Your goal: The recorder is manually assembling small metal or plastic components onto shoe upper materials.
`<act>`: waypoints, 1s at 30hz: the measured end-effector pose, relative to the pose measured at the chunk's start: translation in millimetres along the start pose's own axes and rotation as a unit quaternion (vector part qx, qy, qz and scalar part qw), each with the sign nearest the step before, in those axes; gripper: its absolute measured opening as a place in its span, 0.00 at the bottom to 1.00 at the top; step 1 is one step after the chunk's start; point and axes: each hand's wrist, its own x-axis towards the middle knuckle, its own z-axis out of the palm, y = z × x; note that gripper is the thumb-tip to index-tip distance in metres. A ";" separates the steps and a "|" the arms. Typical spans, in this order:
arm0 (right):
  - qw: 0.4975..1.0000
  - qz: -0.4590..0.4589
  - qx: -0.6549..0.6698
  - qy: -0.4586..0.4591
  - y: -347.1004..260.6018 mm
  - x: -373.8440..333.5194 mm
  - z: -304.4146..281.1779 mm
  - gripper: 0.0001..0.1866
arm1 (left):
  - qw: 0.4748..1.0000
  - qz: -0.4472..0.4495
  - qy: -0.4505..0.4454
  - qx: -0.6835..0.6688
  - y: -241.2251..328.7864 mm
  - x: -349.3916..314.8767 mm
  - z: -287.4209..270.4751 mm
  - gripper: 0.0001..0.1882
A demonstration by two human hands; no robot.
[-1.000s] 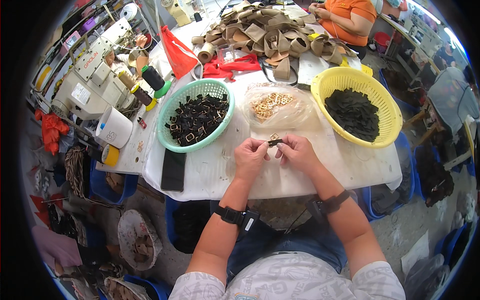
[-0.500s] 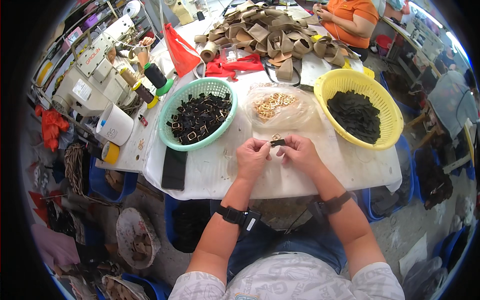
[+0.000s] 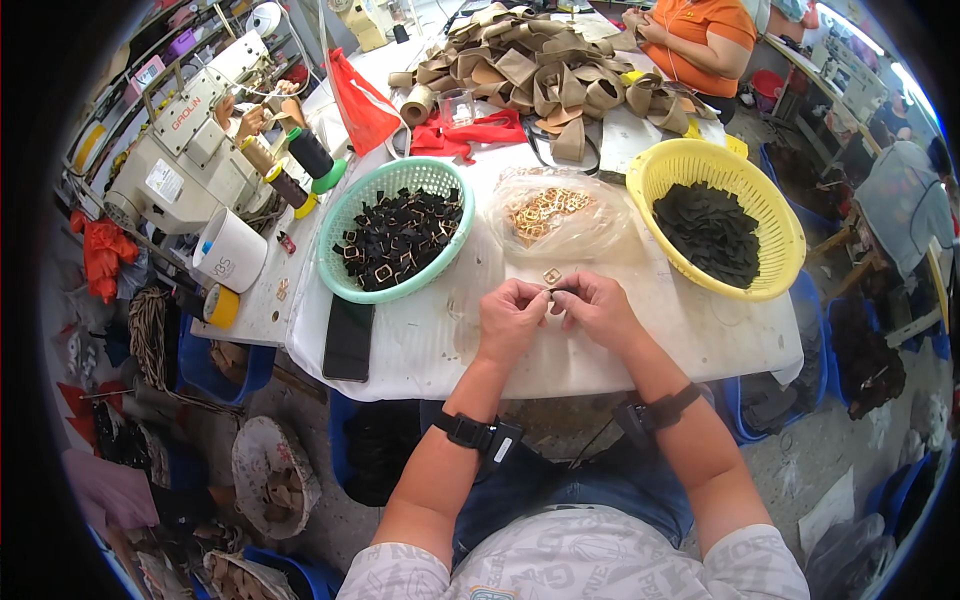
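Left hand and right hand both have fingers pinched on a little black strip, mostly hidden, over the white-covered desk; a squarish gold buckle pokes out just past the fingertips. Crinkly see-through bag of shiny buckles beyond, holey plastic baskets either side: mint left, yellow right.

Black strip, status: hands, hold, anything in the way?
Left hand and right hand pinch black strip, mostly hidden. Gold buckle just beyond; attachment unclear. Translucent plastic bag farther off, not blocking.
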 end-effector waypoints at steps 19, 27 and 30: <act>0.997 0.029 0.075 -0.018 -3.5 0.8 -8.6 0.05 | 0.996 0.002 -0.087 0.020 2.1 1.2 -1.6 0.09; 0.995 0.049 0.091 -0.003 -21.6 -3.7 -5.2 0.08 | 0.998 -0.012 -0.057 0.009 -1.0 0.9 -3.7 0.07; 0.969 0.097 0.227 -0.008 -20.1 -2.8 -18.5 0.10 | 0.998 -0.016 -0.055 -0.019 1.0 1.7 -4.4 0.06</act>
